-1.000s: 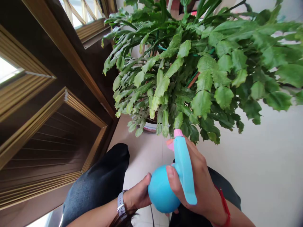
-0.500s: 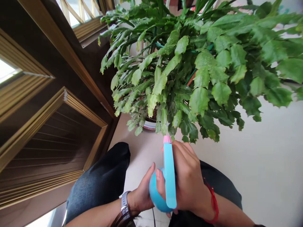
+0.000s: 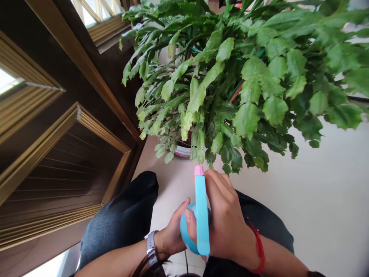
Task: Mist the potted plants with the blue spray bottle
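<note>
A light blue spray bottle [image 3: 201, 215] with a pink nozzle points up toward a big green potted plant [image 3: 230, 77]. My right hand [image 3: 225, 215] is wrapped round the sprayer head and neck, a red cord on its wrist. My left hand [image 3: 173, 234], with a grey watch on the wrist, cups the round blue body from below and the left. The nozzle tip sits just under the lowest hanging leaves. The plant's pot [image 3: 182, 151] shows only as a pale rim under the foliage.
A dark brown wooden door with gold trim [image 3: 63, 127] fills the left side. Pale floor tiles [image 3: 317, 192] spread to the right. My knees in dark trousers [image 3: 121, 219] frame the bottle on both sides.
The bottle has turned so its sprayer head points straight at the plant, and shifted slightly left. My right hand has closed more fully round the head.
</note>
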The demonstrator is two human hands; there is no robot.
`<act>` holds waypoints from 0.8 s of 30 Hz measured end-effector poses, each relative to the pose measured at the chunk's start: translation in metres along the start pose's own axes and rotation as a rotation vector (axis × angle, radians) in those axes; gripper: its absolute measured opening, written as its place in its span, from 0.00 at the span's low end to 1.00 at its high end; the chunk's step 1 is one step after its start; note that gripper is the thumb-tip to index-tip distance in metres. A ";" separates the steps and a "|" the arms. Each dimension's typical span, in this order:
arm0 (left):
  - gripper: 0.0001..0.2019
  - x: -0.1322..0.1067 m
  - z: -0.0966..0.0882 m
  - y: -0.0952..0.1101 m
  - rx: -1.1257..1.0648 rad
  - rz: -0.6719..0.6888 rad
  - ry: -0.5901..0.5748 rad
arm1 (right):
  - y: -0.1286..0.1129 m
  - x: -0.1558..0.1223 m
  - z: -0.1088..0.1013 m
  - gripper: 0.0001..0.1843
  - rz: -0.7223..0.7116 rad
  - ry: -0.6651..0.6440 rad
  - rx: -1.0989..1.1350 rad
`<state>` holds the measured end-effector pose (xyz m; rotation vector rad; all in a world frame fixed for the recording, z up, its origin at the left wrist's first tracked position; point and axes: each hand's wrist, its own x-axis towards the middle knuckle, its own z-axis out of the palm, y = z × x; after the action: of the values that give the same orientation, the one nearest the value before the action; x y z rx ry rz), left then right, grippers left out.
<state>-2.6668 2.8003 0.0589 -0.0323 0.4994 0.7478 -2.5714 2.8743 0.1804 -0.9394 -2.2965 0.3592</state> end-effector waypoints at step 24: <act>0.43 0.006 -0.026 -0.005 0.007 -0.013 0.012 | 0.009 0.000 0.013 0.12 -0.016 0.052 -0.041</act>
<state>-2.6710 2.7950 0.0324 -0.0335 0.5130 0.7329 -2.5747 2.8807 0.1664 -0.9387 -2.2708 0.2789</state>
